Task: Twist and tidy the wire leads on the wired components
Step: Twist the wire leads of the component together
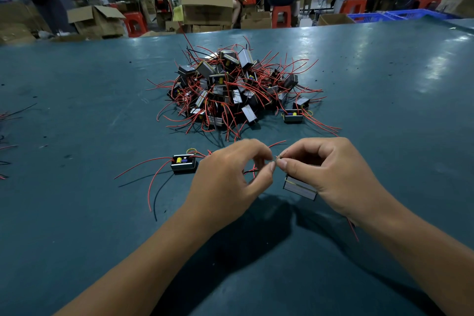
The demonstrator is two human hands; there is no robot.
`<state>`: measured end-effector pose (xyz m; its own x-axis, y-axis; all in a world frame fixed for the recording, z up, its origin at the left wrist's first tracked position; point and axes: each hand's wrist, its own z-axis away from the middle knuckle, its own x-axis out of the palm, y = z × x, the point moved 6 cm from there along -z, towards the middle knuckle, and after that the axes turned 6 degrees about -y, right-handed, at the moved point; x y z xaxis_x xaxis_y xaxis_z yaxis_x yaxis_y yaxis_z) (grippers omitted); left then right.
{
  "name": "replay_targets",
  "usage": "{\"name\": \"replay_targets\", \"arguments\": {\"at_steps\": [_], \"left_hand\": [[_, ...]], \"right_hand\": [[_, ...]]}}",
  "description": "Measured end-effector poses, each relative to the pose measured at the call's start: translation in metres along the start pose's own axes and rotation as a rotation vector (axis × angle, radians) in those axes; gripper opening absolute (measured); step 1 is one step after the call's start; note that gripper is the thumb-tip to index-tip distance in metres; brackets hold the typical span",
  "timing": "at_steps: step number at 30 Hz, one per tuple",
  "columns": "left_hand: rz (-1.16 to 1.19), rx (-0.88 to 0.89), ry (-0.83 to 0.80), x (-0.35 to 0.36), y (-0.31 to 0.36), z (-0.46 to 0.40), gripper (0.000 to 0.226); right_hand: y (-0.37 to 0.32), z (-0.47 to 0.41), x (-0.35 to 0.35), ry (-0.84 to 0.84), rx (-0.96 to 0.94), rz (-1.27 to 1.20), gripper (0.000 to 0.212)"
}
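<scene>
No text, label or number can be read anywhere.

1. The left hand [225, 177] and right hand [325, 172] are meeting fingertip to fingertip just in front of the pile of wired components [236, 90], pinching a wire end [276, 158] between them.
2. A grey component [300, 187] is sitting under the right hand's palm.
3. Another component [184, 163] is lying on the green table [77, 110], in front of the pile and to its left, its red leads trailing outward.
</scene>
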<state>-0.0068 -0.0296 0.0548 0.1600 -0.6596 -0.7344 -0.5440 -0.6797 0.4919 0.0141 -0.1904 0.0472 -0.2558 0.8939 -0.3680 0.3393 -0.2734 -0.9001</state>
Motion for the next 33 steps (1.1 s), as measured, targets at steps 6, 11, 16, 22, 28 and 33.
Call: {"name": "replay_targets", "arguments": {"at_steps": [6,11,16,22,28,33], "left_hand": [[-0.084,0.061,0.081,-0.008,0.010,-0.002,0.009],[-0.172,0.099,0.071,-0.014,0.017,-0.004,0.013],[0.129,0.009,-0.123,-0.006,0.003,-0.004,0.013],[0.249,-0.041,-0.121,0.001,-0.006,-0.004,0.004],[0.278,-0.059,-0.115,0.002,-0.009,-0.003,0.006],[0.296,-0.068,-0.116,0.002,-0.010,-0.002,0.005]], "right_hand": [[-0.013,0.004,0.000,0.015,-0.114,0.242,0.011],[-0.021,0.006,-0.001,0.020,-0.184,0.299,0.022],[-0.021,0.004,-0.004,0.026,-0.174,0.290,0.013],[-0.018,0.002,-0.007,0.045,-0.141,0.263,0.015],[-0.017,0.000,-0.007,0.049,-0.141,0.251,0.014],[-0.014,-0.001,-0.007,0.054,-0.130,0.239,0.011]]}}
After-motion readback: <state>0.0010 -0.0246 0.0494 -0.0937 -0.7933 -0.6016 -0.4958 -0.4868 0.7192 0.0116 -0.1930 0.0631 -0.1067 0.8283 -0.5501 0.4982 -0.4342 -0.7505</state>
